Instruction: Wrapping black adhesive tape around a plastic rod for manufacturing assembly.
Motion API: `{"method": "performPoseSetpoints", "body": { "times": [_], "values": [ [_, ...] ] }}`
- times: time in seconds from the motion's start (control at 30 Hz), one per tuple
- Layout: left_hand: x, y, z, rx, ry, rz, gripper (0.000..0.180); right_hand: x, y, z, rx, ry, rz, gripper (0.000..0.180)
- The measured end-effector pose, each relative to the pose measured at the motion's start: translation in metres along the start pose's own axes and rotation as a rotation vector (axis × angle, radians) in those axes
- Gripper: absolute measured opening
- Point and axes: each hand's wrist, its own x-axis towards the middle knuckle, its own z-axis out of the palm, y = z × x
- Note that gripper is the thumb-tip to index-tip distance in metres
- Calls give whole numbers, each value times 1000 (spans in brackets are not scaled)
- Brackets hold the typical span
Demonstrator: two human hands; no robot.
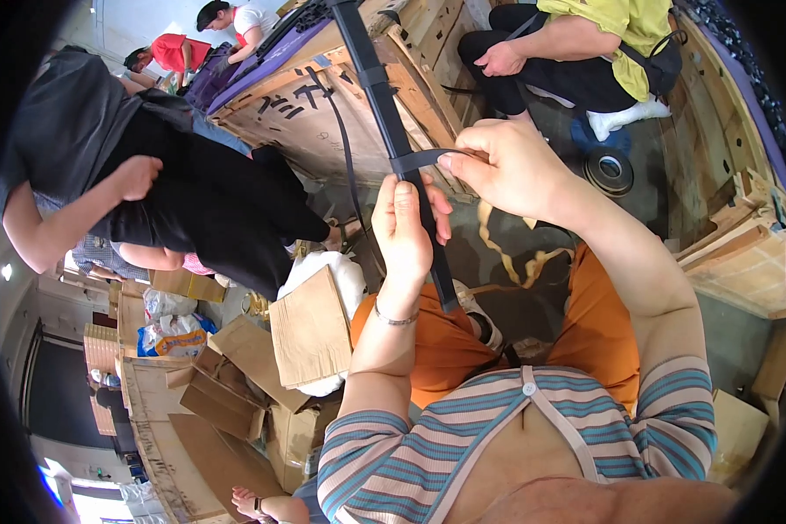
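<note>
A long black bar-shaped bundle (pixel 381 100) slants from the top edge down toward my lap. My left hand (pixel 402 229) is closed round its lower part, thumb along the near side. Just above that grip, a flat black strap (pixel 424 158) goes round the bundle and runs off to the right. My right hand (pixel 508 166) pinches the strap's free end between thumb and fingers, pulled slightly away from the bundle. Further up, another band encircles the bundle. Whether the bundle is one piece or several strips, I cannot tell.
Wooden crates (pixel 314 131) stand ahead and at right. A dark roll (pixel 610 169) lies on the floor near a seated person in yellow (pixel 616 44). A curled yellowish strip (pixel 504 255) hangs by my knees. Cardboard pieces (pixel 310 330) and a person in black (pixel 183 192) are at left.
</note>
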Motion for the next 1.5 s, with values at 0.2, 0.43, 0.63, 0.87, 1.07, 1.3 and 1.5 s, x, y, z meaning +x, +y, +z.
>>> {"method": "performPoseSetpoints", "body": {
  "times": [0.2, 0.43, 0.63, 0.87, 1.07, 1.3, 1.5],
  "values": [
    [-2, 10, -6, 16, -33, 20, 31, 1, 1, -11, -153, -114, 89, 23],
    [-3, 12, -6, -166, -159, -95, 32, 5, 14, -2, -119, 143, -479, 20],
    [-4, 11, -6, -165, -184, -111, 33, 4, 7, 6, 228, -54, -211, 15],
    [-8, 14, 6, -171, -216, -150, 38, 6, 31, 27, 154, 49, -161, 11],
    [-13, 40, 25, -373, -578, -271, 53, 15, 48, 50, 790, -299, 245, 18],
    [1, 12, 13, -1199, -566, -428, 38, 2, 7, -1, 1324, -186, 301, 37],
    [4, 4, 23, -1209, -446, -392, 37, 2, -7, 5, 713, -89, -2, 26]
  ]
}}
